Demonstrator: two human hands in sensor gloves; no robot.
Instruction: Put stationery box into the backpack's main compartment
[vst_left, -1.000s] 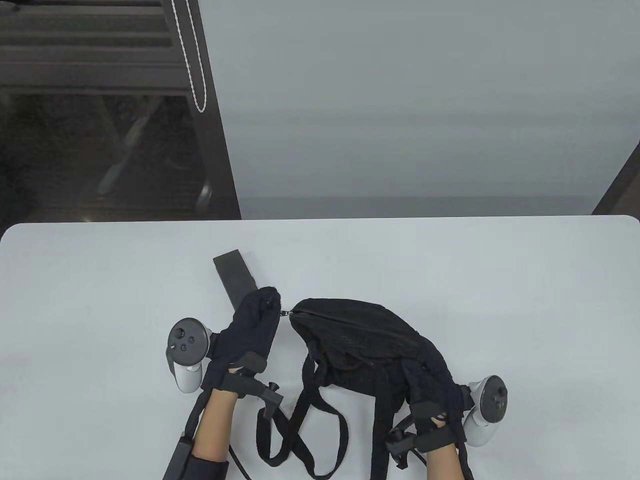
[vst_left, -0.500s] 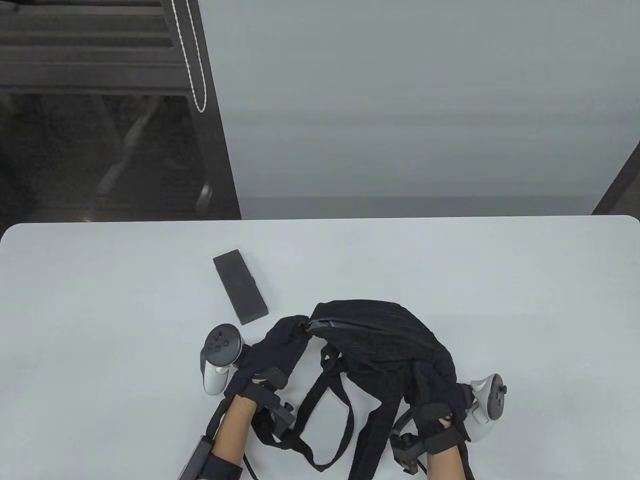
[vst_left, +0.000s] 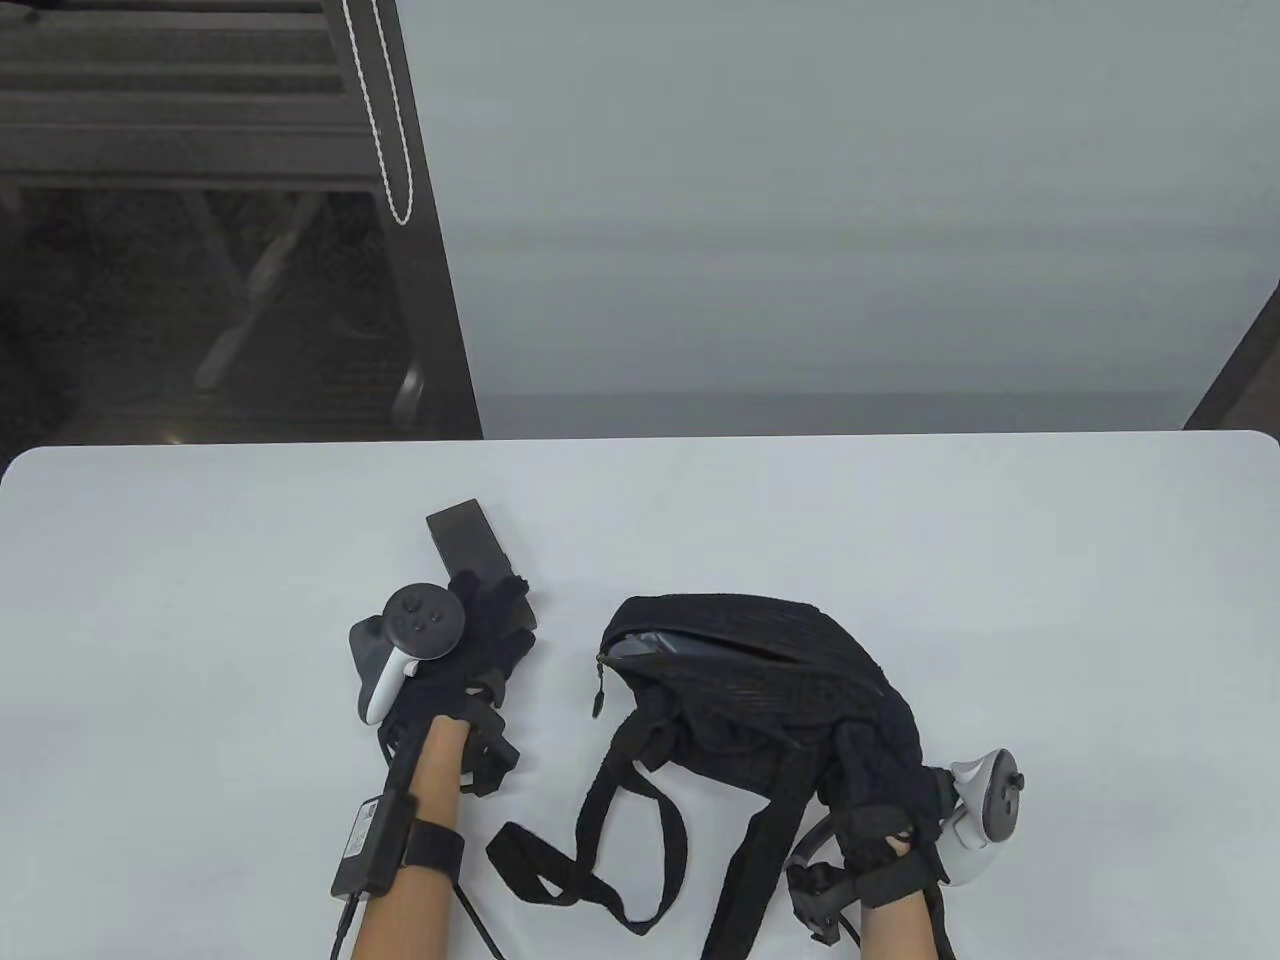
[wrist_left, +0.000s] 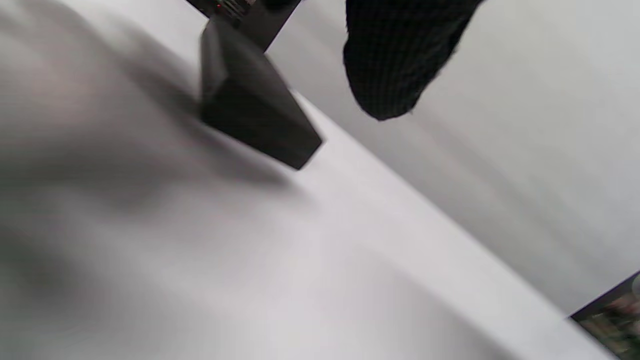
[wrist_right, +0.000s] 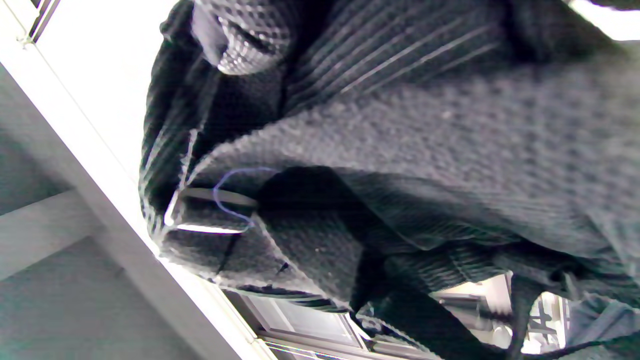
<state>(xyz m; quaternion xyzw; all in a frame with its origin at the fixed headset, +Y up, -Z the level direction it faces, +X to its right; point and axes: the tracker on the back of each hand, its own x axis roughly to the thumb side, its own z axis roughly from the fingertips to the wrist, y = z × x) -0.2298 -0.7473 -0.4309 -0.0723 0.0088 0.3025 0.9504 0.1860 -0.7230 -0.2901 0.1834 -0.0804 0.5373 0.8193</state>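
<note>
The black stationery box (vst_left: 460, 533) lies flat on the white table (vst_left: 200, 560), left of the backpack. My left hand (vst_left: 493, 598) lies over the box's near end; whether it grips is hidden. In the left wrist view the box (wrist_left: 250, 105) rests on the table and one gloved fingertip (wrist_left: 392, 75) hangs apart from it. The black backpack (vst_left: 760, 660) lies to the right with its zip open, showing grey lining (vst_left: 650, 647). My right hand (vst_left: 872, 775) grips the backpack's near right side. The backpack's fabric (wrist_right: 400, 125) fills the right wrist view.
The backpack's straps (vst_left: 600, 840) trail toward the table's near edge between my hands. A zip pull (vst_left: 599, 690) hangs at the left end of the opening. The table's far edge (vst_left: 640, 440) lies beyond the box.
My left hand let go of the backpack's zip end and moved left and away onto the box's near end. The backpack's opening now gapes. The box and my right hand stayed in place.
</note>
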